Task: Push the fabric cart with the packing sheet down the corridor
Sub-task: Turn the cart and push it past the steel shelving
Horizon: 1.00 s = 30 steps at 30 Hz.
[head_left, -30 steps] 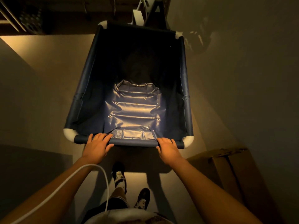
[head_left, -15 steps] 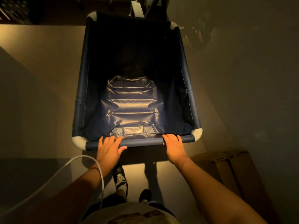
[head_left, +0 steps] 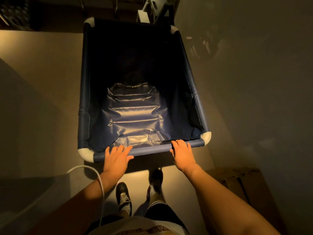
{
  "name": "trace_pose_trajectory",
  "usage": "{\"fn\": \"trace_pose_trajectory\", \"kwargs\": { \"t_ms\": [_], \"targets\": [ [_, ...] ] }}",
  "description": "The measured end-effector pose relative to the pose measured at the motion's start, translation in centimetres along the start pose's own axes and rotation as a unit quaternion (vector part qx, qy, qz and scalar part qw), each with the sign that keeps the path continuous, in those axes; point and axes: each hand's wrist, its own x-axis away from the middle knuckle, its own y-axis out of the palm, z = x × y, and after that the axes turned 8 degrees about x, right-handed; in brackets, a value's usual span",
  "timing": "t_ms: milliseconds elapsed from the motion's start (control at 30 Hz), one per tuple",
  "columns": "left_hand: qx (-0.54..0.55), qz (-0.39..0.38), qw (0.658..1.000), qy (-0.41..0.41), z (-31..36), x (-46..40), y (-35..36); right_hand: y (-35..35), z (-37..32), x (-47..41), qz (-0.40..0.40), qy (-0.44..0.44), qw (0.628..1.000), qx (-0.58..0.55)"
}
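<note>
A dark blue fabric cart [head_left: 83, 92] with white corner joints fills the middle of the view. A shiny, wrinkled plastic packing sheet [head_left: 135, 116] lies inside it on the bottom, towards the near wall. My left hand [head_left: 116, 157] rests over the near top rail [head_left: 149, 150], close to its left corner. My right hand [head_left: 183, 153] grips the same rail near its right corner. The cart's far inside is in deep shadow.
A grey wall [head_left: 254, 82] runs close along the right. A cardboard box [head_left: 242, 184] stands on the floor at the lower right beside me. A white frame [head_left: 149, 11] and dark shelving [head_left: 15, 14] stand beyond the cart. A white cable [head_left: 100, 180] hangs by my left arm.
The cart has swung so that its near end points more to the right and rolled forward. Both hands stayed on the rail. My feet have stepped forward.
</note>
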Motion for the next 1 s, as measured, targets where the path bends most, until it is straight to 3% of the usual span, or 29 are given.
{"fn": "trace_pose_trajectory", "kwargs": {
  "t_ms": [367, 667, 1000],
  "targets": [
    [-0.013, 0.041, 0.998, -0.035, 0.9, -3.4, -1.8, -2.4, 3.6, -5.9, -0.012, -0.093, 0.996, -0.005],
    [-0.032, 0.057, 0.995, -0.082, 3.7, -7.3, -4.0, -4.8, 8.2, -12.6, 0.026, -0.173, 0.984, 0.006],
    [-0.020, 0.092, 0.989, -0.113, 5.1, -11.1, -6.2, -7.6, 7.9, -18.5, 0.048, -0.199, 0.978, 0.050]
  ]
}}
